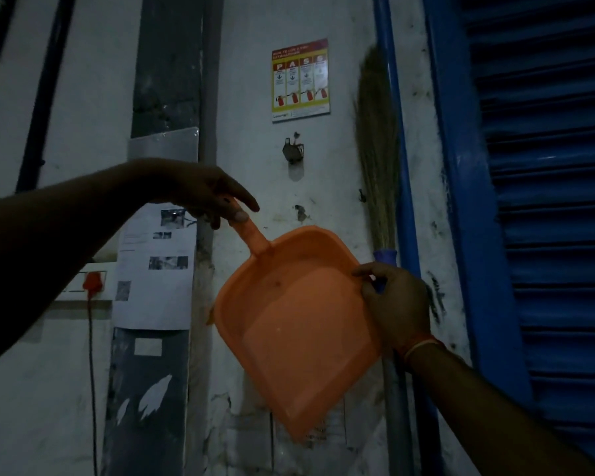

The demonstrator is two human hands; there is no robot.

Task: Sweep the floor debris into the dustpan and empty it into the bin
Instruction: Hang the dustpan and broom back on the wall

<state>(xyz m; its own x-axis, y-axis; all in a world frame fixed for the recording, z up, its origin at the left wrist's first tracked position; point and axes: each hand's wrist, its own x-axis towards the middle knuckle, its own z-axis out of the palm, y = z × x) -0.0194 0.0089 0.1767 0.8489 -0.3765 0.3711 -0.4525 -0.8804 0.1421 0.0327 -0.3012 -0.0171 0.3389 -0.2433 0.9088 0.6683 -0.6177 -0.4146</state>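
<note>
The dustpan (296,314) — smooth orange plastic, a shallow scoop with raised sides — hangs tilted before the wall, handle up-left. The left hand (203,190) pinches the handle's end; the right hand (397,307) grips its right rim. Behind stands a broom (377,149) — bristles up.

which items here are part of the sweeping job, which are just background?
Job: orange dustpan, left hand pinching its handle, right hand gripping its side; grass broom upright against the wall.

Background: fire extinguisher poster, wall hook, printed notice, red plug, blue shutter.
</note>
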